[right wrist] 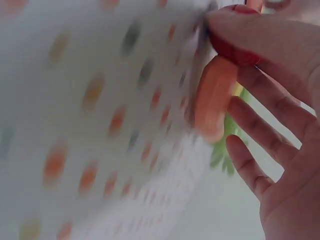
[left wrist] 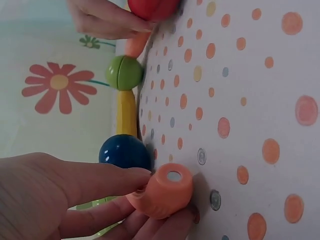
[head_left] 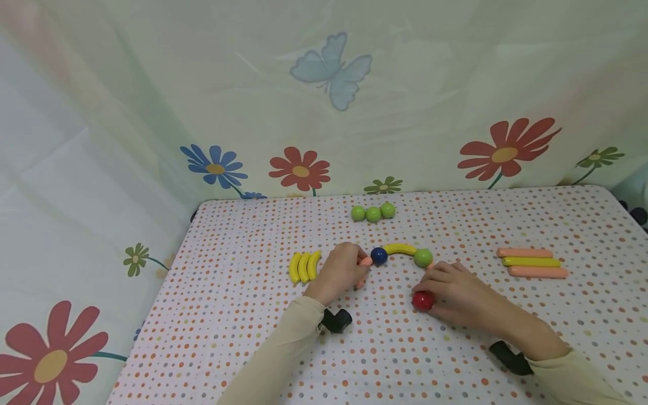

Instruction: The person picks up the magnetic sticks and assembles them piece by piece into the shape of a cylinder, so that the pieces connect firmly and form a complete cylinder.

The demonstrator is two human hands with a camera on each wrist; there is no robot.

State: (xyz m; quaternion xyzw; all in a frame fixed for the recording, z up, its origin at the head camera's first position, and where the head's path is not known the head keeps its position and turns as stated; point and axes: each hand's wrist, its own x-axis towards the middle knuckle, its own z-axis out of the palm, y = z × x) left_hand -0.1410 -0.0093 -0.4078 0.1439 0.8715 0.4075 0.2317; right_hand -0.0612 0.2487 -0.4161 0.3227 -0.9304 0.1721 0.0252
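Note:
My left hand pinches a curved orange stick with a silvery disc in its end, right beside a dark blue ball. From that ball, a curved yellow stick runs to a green ball. My right hand holds a glossy red ball between thumb and fingers, nearer my body than the green one. Close by the red ball is another curved orange stick, mostly covered by the fingers in the head view. The other right fingers spread loosely behind it.
Three green balls sit in a row toward the back of the dotted table. Three curved yellow sticks lie left of my left hand. Two orange sticks and a straight yellow stick lie at right. A flowered curtain hangs behind.

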